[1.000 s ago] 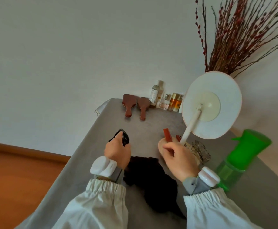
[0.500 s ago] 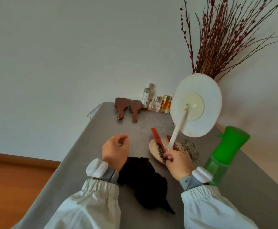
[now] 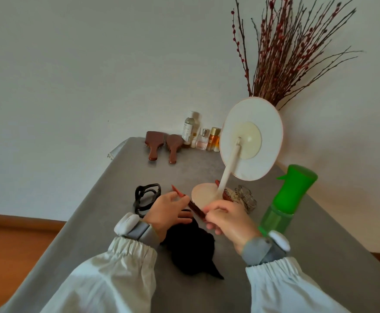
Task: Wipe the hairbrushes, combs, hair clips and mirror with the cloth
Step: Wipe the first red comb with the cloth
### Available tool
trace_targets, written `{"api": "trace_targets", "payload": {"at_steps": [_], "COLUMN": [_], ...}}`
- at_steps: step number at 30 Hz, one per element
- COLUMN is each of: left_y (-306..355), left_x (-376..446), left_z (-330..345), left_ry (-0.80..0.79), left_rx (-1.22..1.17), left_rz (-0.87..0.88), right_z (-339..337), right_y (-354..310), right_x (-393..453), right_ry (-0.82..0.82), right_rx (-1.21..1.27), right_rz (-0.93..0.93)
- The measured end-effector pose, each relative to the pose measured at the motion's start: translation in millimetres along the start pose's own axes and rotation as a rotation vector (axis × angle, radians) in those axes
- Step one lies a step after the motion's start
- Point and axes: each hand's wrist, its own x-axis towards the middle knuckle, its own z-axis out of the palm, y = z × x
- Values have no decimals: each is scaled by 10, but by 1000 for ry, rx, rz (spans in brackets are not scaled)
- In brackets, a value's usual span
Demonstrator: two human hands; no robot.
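Both hands meet over the grey table point(image 3: 320, 233), sharing one reddish-brown comb point(image 3: 193, 206) that slants between them above the surface. The right hand point(image 3: 227, 222) is closed on the nearer end of the comb, fingers curled round it, while the left hand point(image 3: 164, 213) pinches the farther end between thumb and fingers, the comb's tip poking out past its knuckles. Directly under and just behind the two hands lies the black cloth point(image 3: 191, 251), crumpled on the table, with the left wrist touching its edge. Beyond the left hand, close to its fingertips, sits a black hair clip point(image 3: 146, 197). Just ahead of the right hand stands the round mirror point(image 3: 252, 138), its back turned this way, its pale stem rising from a round base point(image 3: 203, 196); a second comb point(image 3: 226, 195) lies on that base, and a clear hair clip point(image 3: 245, 199) rests just to the outside of it. Further out past the right hand stands a green spray bottle point(image 3: 288, 199). Well ahead of both hands, at the far end of the table by the wall, two brown hairbrushes point(image 3: 162, 145) lie side by side next to several small bottles point(image 3: 205, 136), with dry red twigs point(image 3: 286, 53) rising behind the mirror.
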Motion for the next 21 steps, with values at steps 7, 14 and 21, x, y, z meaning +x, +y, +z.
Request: {"api": "trace_targets", "payload": {"at_steps": [7, 14, 21], "left_y": [-24, -10, -13], "left_x": [-29, -25, -16], "left_z": [15, 14, -12], "left_ry": [-67, -104, -113], "left_rx": [-312, -360, -521], "left_rz": [-55, -60, -48], "right_z": [85, -550, -1015], "right_y": [39, 5, 38], "right_x": [-73, 16, 89], "right_ry": [18, 858, 949], "right_rx": [-176, -190, 33], "right_rz": [-161, -380, -258]}}
